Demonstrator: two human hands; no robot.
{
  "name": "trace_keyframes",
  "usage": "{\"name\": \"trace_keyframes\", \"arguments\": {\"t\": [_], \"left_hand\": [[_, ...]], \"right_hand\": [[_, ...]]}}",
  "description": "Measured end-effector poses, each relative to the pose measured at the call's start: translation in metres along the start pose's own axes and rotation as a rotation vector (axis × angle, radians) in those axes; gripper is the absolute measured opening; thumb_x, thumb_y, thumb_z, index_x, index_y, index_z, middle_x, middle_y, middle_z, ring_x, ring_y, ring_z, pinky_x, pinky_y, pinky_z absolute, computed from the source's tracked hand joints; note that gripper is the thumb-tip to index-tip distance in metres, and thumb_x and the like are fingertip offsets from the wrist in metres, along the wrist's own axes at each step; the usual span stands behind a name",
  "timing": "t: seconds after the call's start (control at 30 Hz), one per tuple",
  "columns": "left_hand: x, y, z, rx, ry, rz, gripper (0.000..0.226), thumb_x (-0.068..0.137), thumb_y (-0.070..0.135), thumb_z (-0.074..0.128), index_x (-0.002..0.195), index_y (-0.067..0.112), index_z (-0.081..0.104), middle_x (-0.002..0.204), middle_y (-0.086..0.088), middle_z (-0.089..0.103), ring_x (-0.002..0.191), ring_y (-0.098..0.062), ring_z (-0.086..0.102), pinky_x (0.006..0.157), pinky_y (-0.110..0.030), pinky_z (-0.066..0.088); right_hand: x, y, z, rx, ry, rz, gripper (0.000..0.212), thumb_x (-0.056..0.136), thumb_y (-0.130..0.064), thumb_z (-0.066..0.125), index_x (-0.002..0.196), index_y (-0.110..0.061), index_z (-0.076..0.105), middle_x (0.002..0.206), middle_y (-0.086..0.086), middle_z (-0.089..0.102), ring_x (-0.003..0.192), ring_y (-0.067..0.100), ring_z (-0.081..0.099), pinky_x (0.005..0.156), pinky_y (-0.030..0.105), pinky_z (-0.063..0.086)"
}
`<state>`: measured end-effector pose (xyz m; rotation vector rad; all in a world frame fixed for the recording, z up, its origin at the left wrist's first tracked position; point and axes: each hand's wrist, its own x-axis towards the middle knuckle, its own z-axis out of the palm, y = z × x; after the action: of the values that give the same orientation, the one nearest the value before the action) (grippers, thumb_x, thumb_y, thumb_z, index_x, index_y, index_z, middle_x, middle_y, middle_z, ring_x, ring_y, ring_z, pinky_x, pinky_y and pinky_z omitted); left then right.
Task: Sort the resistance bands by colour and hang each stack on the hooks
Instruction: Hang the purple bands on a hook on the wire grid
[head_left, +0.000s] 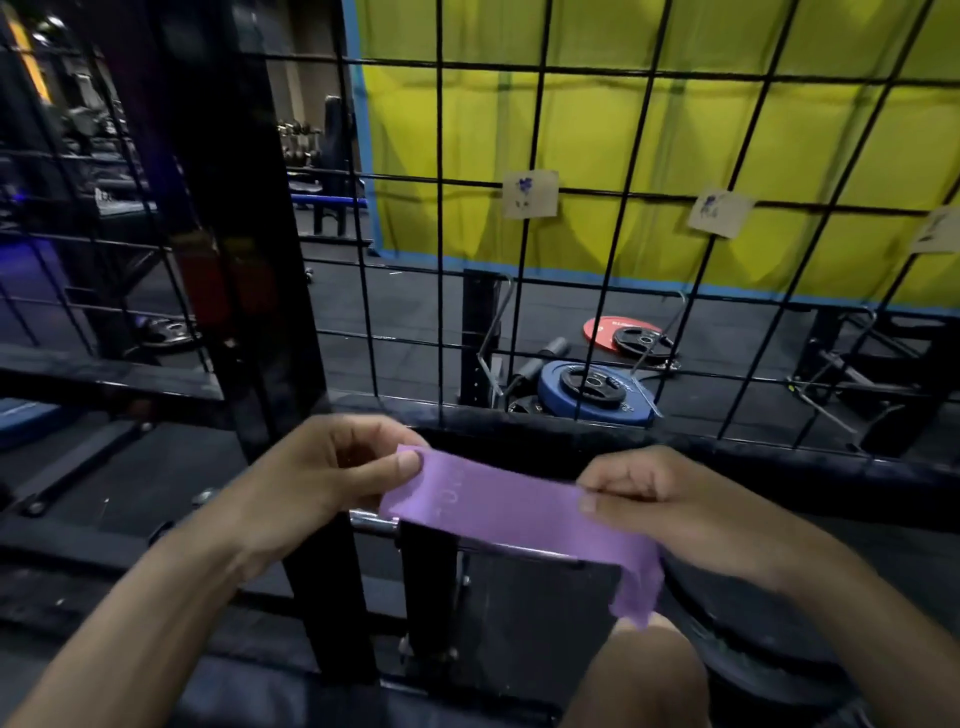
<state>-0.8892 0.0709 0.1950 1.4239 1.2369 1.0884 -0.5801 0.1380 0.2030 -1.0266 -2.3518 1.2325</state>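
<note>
A flat purple rubber resistance band (498, 512) is stretched between both hands, just in front of the black wire grid panel (597, 291). The left hand (322, 478) pinches its left end with thumb over curled fingers; the right hand (670, 499) pinches the right end likewise, a loose tail hanging below. Behind the grid hang small paper tags (530, 194) against a yellow cloth (675, 130).

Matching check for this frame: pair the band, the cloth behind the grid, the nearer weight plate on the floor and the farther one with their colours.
Things:
1. resistance band
2. cloth behind the wire grid
3. nearer floor plate
4. farther floor plate

Colours:
A. red
B. purple
C. blue
D. yellow

Pairs: 1-B, 2-D, 3-C, 4-A.
</note>
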Motion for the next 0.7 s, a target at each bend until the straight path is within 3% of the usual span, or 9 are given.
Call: {"name": "trace_keyframes", "arguments": {"t": [0.1, 0.17, 0.2, 0.27, 0.33, 0.43, 0.6, 0.7], "left_hand": [[0.008, 0.016, -0.011, 0.017, 0.139, 0.127, 0.016, 0.090, 0.014, 0.066, 0.098, 0.007, 0.077, 0.090, -0.021, 0.073, 0.078, -0.018, 0.063, 0.068, -0.017, 0.052], [0.016, 0.024, -0.018, -0.001, 0.241, 0.178, 0.014, 0.089, 0.014, 0.067, 0.099, 0.010, 0.077, 0.083, -0.015, 0.073, 0.073, -0.014, 0.063, 0.063, -0.015, 0.051], [0.020, 0.027, -0.020, 0.010, 0.291, 0.201, 0.013, 0.090, 0.013, 0.068, 0.098, 0.011, 0.078, 0.080, -0.011, 0.073, 0.070, -0.011, 0.062, 0.060, -0.013, 0.050], [0.028, 0.030, -0.022, 0.083, 0.382, 0.249, 0.010, 0.092, 0.013, 0.069, 0.097, 0.013, 0.077, 0.077, -0.007, 0.073, 0.065, -0.010, 0.061, 0.058, -0.014, 0.050], [0.034, 0.029, -0.024, 0.156, 0.469, 0.290, 0.008, 0.093, 0.013, 0.069, 0.095, 0.017, 0.076, 0.069, 0.001, 0.071, 0.058, -0.009, 0.058, 0.054, -0.017, 0.049], [0.038, 0.024, -0.028, 0.314, 0.580, 0.344, 0.011, 0.094, 0.013, 0.069, 0.092, 0.023, 0.074, 0.066, 0.007, 0.070, 0.052, -0.003, 0.056, 0.053, -0.016, 0.047], [0.037, 0.028, -0.026, 0.581, 0.700, 0.386, 0.014, 0.092, 0.011, 0.071, 0.091, 0.025, 0.073, 0.073, 0.017, 0.069, 0.074, 0.007, 0.065, 0.062, 0.000, 0.040], [0.038, 0.026, -0.028, 0.610, 0.697, 0.378, 0.017, 0.091, 0.011, 0.071, 0.089, 0.028, 0.071, 0.071, 0.020, 0.067, 0.072, 0.013, 0.063, 0.063, 0.002, 0.040]], "right_hand": [[0.010, -0.036, -0.019, -0.019, 0.098, -0.102, 0.015, 0.099, -0.022, 0.061, 0.091, -0.013, 0.070, 0.068, -0.002, 0.066, 0.065, 0.002, 0.053, 0.065, 0.015, 0.039], [0.019, -0.060, -0.034, -0.103, 0.165, -0.139, 0.018, 0.098, -0.028, 0.063, 0.089, -0.014, 0.069, 0.072, 0.015, 0.065, 0.065, 0.010, 0.050, 0.066, 0.024, 0.038], [0.026, -0.068, -0.041, -0.188, 0.203, -0.139, 0.019, 0.097, -0.032, 0.063, 0.088, -0.017, 0.070, 0.074, 0.015, 0.067, 0.065, 0.010, 0.051, 0.066, 0.027, 0.038], [0.042, -0.081, -0.050, -0.420, 0.294, -0.129, 0.019, 0.096, -0.036, 0.063, 0.084, -0.022, 0.068, 0.064, -0.005, 0.064, 0.058, 0.000, 0.051, 0.060, 0.025, 0.037], [0.057, -0.089, -0.051, -0.571, 0.360, -0.110, 0.017, 0.096, -0.036, 0.063, 0.085, -0.024, 0.067, 0.071, -0.011, 0.064, 0.064, 0.000, 0.055, 0.057, 0.026, 0.037], [0.073, -0.087, -0.044, -0.581, 0.407, -0.119, 0.016, 0.097, -0.034, 0.062, 0.084, -0.025, 0.065, 0.080, -0.010, 0.064, 0.072, 0.004, 0.056, 0.060, 0.027, 0.039], [0.090, -0.075, -0.028, -0.595, 0.475, -0.092, 0.018, 0.099, -0.032, 0.061, 0.082, -0.027, 0.061, 0.083, -0.005, 0.067, 0.079, 0.018, 0.060, 0.071, 0.033, 0.045], [0.095, -0.071, -0.028, -0.497, 0.468, -0.106, 0.020, 0.098, -0.031, 0.063, 0.078, -0.027, 0.062, 0.080, -0.005, 0.068, 0.079, 0.016, 0.061, 0.073, 0.034, 0.047]]}}
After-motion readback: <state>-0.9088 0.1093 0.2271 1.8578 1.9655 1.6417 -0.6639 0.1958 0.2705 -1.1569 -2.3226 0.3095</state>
